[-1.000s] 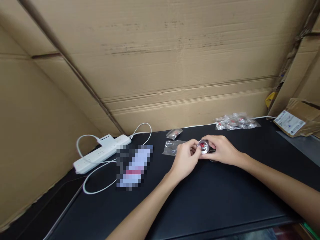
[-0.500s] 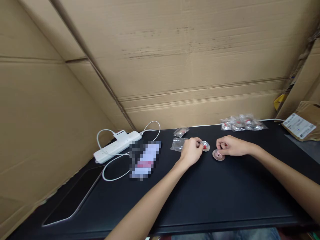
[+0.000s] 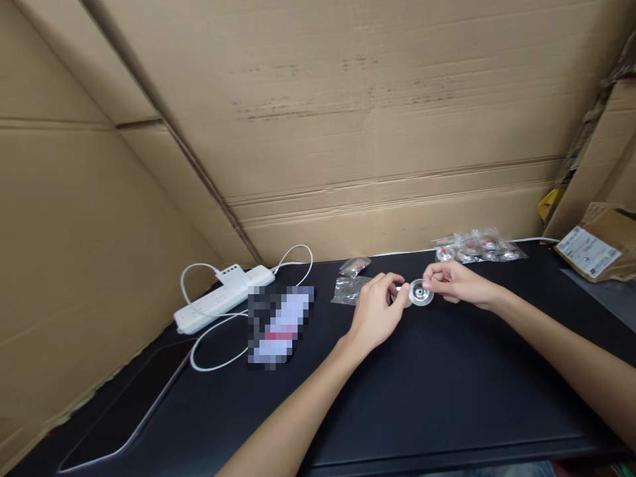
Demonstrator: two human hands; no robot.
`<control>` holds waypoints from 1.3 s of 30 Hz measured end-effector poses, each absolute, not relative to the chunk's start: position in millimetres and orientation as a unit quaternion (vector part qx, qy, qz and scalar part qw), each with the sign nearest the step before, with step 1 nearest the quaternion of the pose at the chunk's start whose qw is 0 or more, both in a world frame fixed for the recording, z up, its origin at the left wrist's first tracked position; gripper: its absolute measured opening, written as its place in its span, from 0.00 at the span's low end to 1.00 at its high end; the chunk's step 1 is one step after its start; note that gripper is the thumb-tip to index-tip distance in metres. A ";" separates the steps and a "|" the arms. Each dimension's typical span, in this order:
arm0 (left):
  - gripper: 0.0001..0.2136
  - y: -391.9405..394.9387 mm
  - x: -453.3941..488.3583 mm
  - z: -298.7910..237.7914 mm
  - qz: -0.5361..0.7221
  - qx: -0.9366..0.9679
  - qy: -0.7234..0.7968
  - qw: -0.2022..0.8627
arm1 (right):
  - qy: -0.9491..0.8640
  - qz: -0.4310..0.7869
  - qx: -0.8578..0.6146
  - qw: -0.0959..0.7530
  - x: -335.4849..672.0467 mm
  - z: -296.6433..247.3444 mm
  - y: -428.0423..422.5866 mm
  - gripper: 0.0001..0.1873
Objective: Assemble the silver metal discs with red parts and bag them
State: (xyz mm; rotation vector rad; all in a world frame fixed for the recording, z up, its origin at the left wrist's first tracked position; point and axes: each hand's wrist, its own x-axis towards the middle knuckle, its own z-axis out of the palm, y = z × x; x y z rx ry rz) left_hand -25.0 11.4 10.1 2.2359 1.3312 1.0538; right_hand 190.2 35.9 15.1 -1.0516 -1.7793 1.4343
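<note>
My right hand (image 3: 454, 283) pinches a round, shiny metal disc (image 3: 421, 292) with a raised ring at its centre. The disc's face is turned towards me. A small red bit (image 3: 444, 280) shows at the fingers of this hand. Just to the left, my left hand (image 3: 378, 306) is closed, thumb and fingers on the edge of a second metal disc (image 3: 408, 299), mostly hidden by that hand and the first disc. The two discs overlap in view; whether they touch, I cannot tell. A clear plastic bag (image 3: 346, 290) lies partly behind my left hand.
A small bagged part (image 3: 356, 266) lies behind the clear bag. Several bagged metal discs (image 3: 477, 246) are at the back right, near a labelled cardboard piece (image 3: 591, 250). On the left are a white power strip (image 3: 226, 299), cables, a pixelated object (image 3: 282, 328) and a dark flat panel (image 3: 129, 407).
My right hand has lifted its disc and brought it left beside the other one, turning its face towards me. My left fingers have shifted round their disc. The view has moved slightly.
</note>
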 end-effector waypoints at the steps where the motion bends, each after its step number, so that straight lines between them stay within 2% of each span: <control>1: 0.11 9.5 -23.4 11.2 0.376 0.783 0.455 0.197 | -0.657 0.552 -0.395 0.329 186.2 15.3 34.0 0.20; 7: 0.08 8.6 -19.0 9.8 0.415 0.738 0.433 0.309 | -0.592 0.580 -0.406 0.385 168.7 12.6 28.8 0.16; 12: 0.08 17.1 -25.9 10.7 0.433 0.708 0.462 0.312 | -0.477 0.622 -0.444 0.434 172.3 9.0 35.4 0.11; 17: 0.08 21.3 -30.1 14.4 0.447 0.698 0.483 0.283 | -0.450 0.642 -0.475 0.401 179.2 8.8 37.2 0.17; 21: 0.08 23.0 -31.6 15.1 0.451 0.698 0.484 0.276 | -0.500 0.640 -0.450 0.371 179.9 15.5 30.8 0.16; 24: 0.08 23.7 -31.6 13.3 0.452 0.699 0.479 0.279 | -0.591 0.577 -0.472 0.308 182.4 16.3 29.0 0.14; 28: 0.08 23.4 -30.9 11.3 0.452 0.700 0.476 0.281 | -0.774 0.340 -0.481 0.232 190.1 7.7 32.7 0.13; 30: 0.08 23.2 -30.8 10.8 0.452 0.701 0.476 0.279 | -0.820 0.267 -0.461 0.210 193.5 3.7 34.5 0.16; 34: 0.09 23.4 -31.0 10.2 0.449 0.702 0.478 0.277 | -0.834 0.246 -0.446 0.210 195.0 2.8 34.3 0.20; 39: 0.09 23.5 -30.9 10.6 0.442 0.711 0.475 0.272 | -0.850 0.214 -0.440 0.196 192.5 7.5 33.2 0.15</control>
